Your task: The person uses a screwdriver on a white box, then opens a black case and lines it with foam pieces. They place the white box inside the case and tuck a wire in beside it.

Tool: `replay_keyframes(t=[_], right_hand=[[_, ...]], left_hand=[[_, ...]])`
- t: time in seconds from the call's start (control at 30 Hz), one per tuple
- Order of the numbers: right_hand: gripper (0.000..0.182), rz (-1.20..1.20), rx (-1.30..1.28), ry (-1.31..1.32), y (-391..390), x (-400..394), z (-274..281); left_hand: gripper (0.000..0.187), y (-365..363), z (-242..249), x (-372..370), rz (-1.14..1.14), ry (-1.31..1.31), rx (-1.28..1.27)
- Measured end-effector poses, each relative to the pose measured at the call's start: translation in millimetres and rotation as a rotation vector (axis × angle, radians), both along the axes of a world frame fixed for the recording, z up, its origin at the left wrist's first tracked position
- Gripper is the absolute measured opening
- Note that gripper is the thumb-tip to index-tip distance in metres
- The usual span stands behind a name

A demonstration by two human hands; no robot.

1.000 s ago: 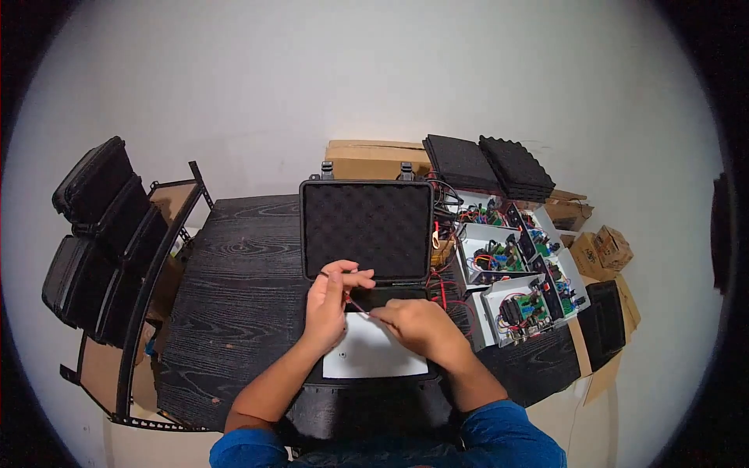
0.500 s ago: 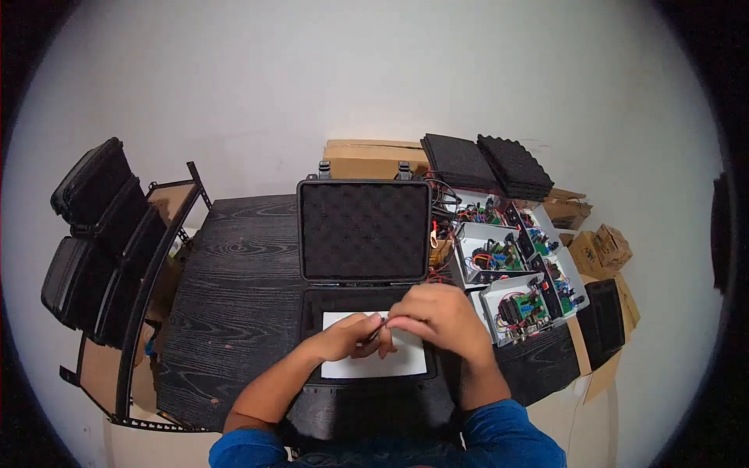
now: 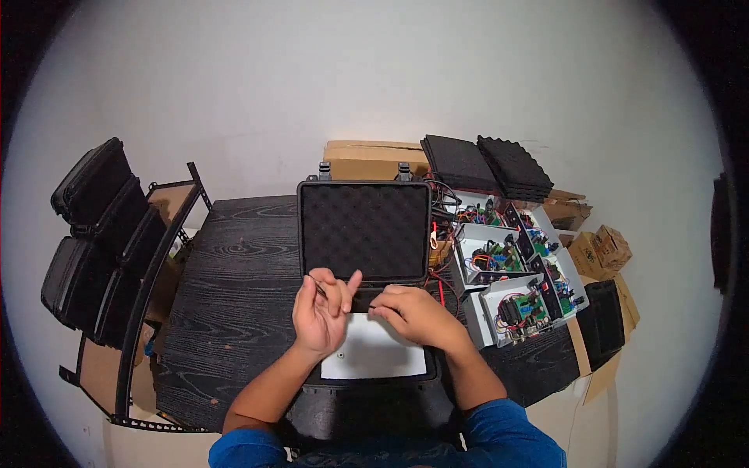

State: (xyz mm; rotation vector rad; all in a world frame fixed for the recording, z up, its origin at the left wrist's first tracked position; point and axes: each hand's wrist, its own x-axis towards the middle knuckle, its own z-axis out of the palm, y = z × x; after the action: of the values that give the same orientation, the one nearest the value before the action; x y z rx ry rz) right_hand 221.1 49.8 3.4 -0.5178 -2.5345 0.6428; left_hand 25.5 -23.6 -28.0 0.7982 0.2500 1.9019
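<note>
An open black hard case (image 3: 429,269) stands in front of me, its lid raised and lined with wavy foam (image 3: 365,230). Across its base lies a white panel (image 3: 382,355), with a small round metallic-looking spot (image 3: 341,356) near the left side. Above the panel's left part, my left hand (image 3: 321,316) is turned palm up, with a thin dark rod-like thing (image 3: 318,285) pinched at thumb and forefinger. To the right, my right hand (image 3: 412,313) is closed in a pinch near the panel's far edge; what its fingertips hold is too small to name.
Opened white boxes with circuit boards and wires (image 3: 491,253) crowd the table's right side. Behind them lie stacked black foam sheets (image 3: 515,168). On the left are a metal-edged rack (image 3: 148,288) and black cases (image 3: 94,242). Cardboard boxes (image 3: 601,249) sit far right.
My hands, together over the panel before, are now apart. The left has moved up and left and turned palm up; the right has lowered its wrist. More of the panel shows.
</note>
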Motion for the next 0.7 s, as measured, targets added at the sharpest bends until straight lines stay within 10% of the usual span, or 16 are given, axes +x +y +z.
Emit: replay_keyframes(t=[0.27,0.5,0.7], right_hand=[[0.014,-0.004,-0.141,0.04,-26,9,31],[0.014,-0.087,0.095,0.186,-15,21,34],[0.013,0.07,0.032,0.155,0,23,28]], left_hand=[[0.033,5,-5,4,0.381,0.797,-0.116],[0.066,-4,-9,-2,-0.535,0.986,-0.315],[0.07,-4,-15,-10,-0.667,0.904,-0.205]])
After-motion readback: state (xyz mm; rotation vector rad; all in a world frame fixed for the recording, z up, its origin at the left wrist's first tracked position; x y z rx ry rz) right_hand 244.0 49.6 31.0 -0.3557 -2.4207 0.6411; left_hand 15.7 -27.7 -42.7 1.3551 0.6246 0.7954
